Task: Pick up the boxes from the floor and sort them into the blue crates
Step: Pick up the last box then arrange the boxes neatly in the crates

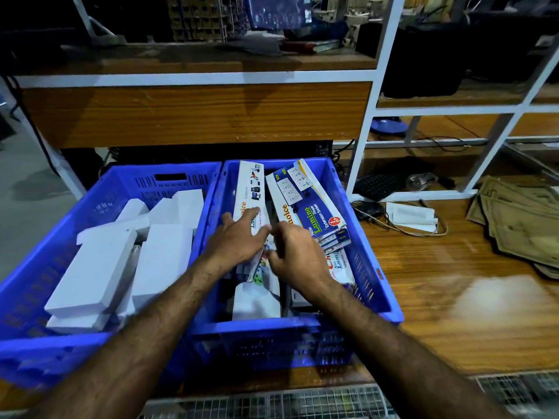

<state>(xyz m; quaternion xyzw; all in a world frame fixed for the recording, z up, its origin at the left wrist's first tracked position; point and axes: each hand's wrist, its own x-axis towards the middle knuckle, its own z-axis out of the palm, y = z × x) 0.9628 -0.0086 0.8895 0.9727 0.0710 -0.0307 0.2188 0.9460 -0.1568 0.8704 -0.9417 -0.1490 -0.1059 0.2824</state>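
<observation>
We see two blue crates side by side on a wooden floor [453, 267]. The right crate [372, 261] holds printed boxes. On the tilted box at its far right [308, 207] we can read "Lumino", "Power Extension Socket" and part of a red word ending "oice". The long white box to its left [249, 192] shows the same red "oice" and a row of small device pictures; the finer print is too small to read. A third printed box [340, 267] peeks out under the right wrist with a red "Ch" and "Lumin".

Our left hand [239, 237] lies flat on the near part of the long white box, its fingers [251, 213] spread and straight, pressing on the top face. Our right hand [295, 255] sits just beside it, fingers curled down into the gap between the boxes; we cannot tell exactly what they pinch, as motion blur hides the tips.

The left crate [45, 261] holds plain white boxes [96, 267], stacked loosely at angles, with no writing visible.
</observation>
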